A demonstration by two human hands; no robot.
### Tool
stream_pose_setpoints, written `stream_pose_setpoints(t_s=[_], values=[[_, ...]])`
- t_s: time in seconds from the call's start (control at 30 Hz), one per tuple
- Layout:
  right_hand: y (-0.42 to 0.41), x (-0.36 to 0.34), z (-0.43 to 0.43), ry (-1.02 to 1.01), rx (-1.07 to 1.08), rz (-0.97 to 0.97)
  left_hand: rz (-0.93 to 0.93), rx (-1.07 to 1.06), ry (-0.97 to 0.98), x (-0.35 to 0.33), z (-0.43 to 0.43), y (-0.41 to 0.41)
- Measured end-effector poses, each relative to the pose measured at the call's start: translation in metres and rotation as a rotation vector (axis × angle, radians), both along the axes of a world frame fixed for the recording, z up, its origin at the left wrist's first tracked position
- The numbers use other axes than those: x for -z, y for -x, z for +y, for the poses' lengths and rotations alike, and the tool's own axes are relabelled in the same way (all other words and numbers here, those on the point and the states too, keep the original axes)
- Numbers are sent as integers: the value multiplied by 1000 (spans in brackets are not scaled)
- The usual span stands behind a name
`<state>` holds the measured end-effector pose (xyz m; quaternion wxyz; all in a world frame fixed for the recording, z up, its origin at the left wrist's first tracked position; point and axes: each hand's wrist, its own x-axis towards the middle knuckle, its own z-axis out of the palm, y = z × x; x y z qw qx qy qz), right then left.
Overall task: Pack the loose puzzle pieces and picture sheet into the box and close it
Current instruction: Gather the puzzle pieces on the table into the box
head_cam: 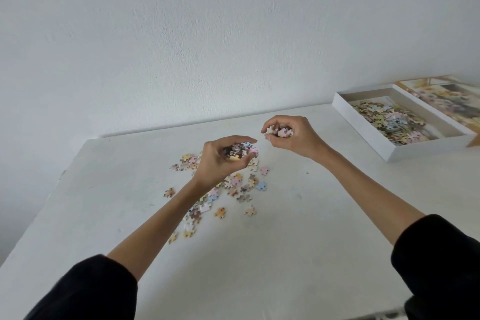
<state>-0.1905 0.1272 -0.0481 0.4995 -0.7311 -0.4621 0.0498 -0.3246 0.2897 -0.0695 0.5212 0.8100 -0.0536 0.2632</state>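
**Pieces gripped in both hands**

A handful of pieces (240, 152) is clutched in the curled left hand (220, 156), and another in the curled right hand (293, 138), both above the table (285, 254). Loose pieces (235, 184) are scattered mid-table. The open box (428, 149), partly filled, is set at the far right corner, with a printed panel (441, 96) just beside it; whether this is a lid or a sheet cannot be told.

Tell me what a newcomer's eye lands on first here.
The left hand and right hand, above mid-table, each grip a fistful of puzzle pieces. Below them, loose pieces lie scattered on the white table. At far right sits the open box, partly filled.
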Motion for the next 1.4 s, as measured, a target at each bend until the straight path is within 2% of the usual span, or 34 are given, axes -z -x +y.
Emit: stream_pose_setpoints(t_s=[0.57, 0.87, 1.03, 1.23, 1.37, 1.4], values=[[-157, -32, -119, -11, -18, -108, -29, 7, 11, -10, -148, -136], [-235, -37, -177, -13, 19, -155, -36, 35, -51, -7, -230, -215], [-273, -27, -199, -18, 54, -120, 12, 25, -131, -1, -255, -253], [-304, 6, -214, 106, 155, -97, 134, 68, -344, 9, -270, -291], [-315, 36, -222, 265, 164, -48, 345, -73, -779, 25, -275, -308], [-318, 44, -224, 320, 157, -36, 386, -107, -836, 28, -276, -308]])
